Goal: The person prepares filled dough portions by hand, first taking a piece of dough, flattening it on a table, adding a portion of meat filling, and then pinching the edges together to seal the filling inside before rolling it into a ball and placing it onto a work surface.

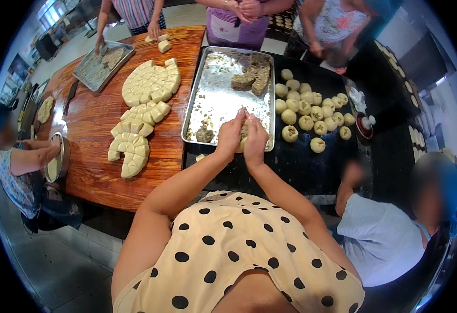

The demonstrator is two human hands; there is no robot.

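Over the near edge of a metal tray (187,117), my left hand (231,135) and my right hand (256,140) are cupped together. Between the palms they hold a dough ball with filling (243,136), mostly hidden by my fingers; a bit of brown-green filling and pale dough shows. Left of my hands, a rounded lump of filling (204,135) lies in the tray. A larger brown mass of filling (259,75) sits at the tray's far right, with crumbs scattered about. Right of the tray stand several round dough balls (305,123), some with pleated tops.
Cut dough pieces (150,86) cover part of the wooden table (90,156) at left. A second tray (125,57) and a knife (70,96) lie beyond. Other people stand around the table; one at left handles a round pan (64,161). A white-knobbed object (368,121) is at right.
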